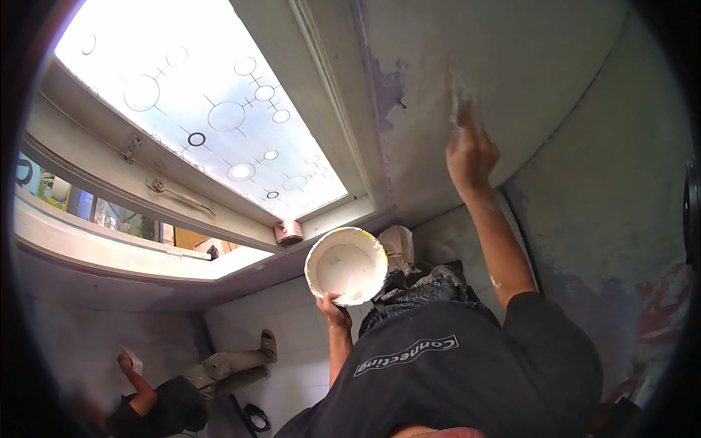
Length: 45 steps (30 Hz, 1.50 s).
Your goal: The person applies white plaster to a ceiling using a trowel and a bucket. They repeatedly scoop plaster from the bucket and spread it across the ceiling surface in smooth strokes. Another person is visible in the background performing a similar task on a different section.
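A round bucket (346, 266) with a white, crusted rim hangs in front of my torso, with white paste on its inner wall and bottom. My left hand (334, 312) grips its near rim, thumb over the edge. At upper right, my raised right hand (473, 157) is closed round a putty knife (461, 98), whose blade is smeared by motion. The knife is at the wall (526, 73), which is coated in pale, whitish plaster. Close to it, a patch of bare purple wall (385, 84) shows, with a small nail or hook (401, 104) in it.
A window with patterned frosted glass (226, 117) fills the upper left, a metal hook latch (179, 196) on its frame. A small pinkish tin (288, 232) sits at the sill's corner. Lower left, a co-worker (161, 405) holds something pale. A dark cable (255, 417) lies on the tiled floor.
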### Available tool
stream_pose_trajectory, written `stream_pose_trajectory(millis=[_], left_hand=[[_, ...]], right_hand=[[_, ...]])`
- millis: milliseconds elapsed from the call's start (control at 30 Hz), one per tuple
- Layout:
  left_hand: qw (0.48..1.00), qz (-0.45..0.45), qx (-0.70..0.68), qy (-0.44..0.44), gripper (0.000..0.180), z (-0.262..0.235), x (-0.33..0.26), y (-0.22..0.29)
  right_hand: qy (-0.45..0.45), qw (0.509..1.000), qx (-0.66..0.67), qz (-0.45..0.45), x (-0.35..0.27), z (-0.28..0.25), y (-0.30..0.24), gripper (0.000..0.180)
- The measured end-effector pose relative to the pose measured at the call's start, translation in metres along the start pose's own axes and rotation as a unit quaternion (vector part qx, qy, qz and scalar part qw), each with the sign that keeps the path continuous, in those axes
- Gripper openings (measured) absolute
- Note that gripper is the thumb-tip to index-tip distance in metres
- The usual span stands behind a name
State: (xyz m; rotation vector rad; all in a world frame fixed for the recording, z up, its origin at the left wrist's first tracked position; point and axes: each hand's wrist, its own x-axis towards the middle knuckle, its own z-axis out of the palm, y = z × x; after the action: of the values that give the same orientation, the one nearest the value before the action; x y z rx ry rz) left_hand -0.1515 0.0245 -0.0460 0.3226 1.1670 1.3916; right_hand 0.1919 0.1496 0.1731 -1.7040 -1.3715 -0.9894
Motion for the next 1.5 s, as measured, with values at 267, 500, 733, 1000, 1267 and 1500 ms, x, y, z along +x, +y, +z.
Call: stream_pose_trajectory(millis=[267, 500, 733, 1000, 1267, 1500], left_hand=[[0.998, -0.026, -0.027, 0.044, 0.027, -0.002, -0.013, -0.010], [0.997, -0.054, -0.050, 0.005, 0.031, 0.012, -0.018, -0.012], [0.999, -0.021, -0.047, 0.001, 0.027, 0.015, -0.015, -0.008], [0.999, -0.030, -0.043, -0.008, 0.024, 0.018, -0.023, -0.003], [0.997, -0.040, -0.063, -0.008, 0.026, 0.021, -0.027, -0.004], [0.998, -0.048, -0.024, -0.024, 0.030, 0.017, -0.010, -0.009]], right_hand=[[-0.136, 0.987, -0.086, 0.003, 0.012, 0.038, -0.036, 0.038], [-0.272, 0.957, 0.007, 0.102, -0.039, 0.056, -0.011, 0.024], [-0.360, 0.872, 0.108, 0.313, -0.082, 0.019, 0.064, 0.028], [0.006, 0.996, 0.072, 0.053, 0.049, -0.031, 0.062, 0.030], [-0.104, 0.988, 0.101, -0.059, -0.072, 0.023, -0.005, 0.038], [-0.321, 0.938, 0.116, 0.057, -0.102, -0.009, 0.032, 0.038]])
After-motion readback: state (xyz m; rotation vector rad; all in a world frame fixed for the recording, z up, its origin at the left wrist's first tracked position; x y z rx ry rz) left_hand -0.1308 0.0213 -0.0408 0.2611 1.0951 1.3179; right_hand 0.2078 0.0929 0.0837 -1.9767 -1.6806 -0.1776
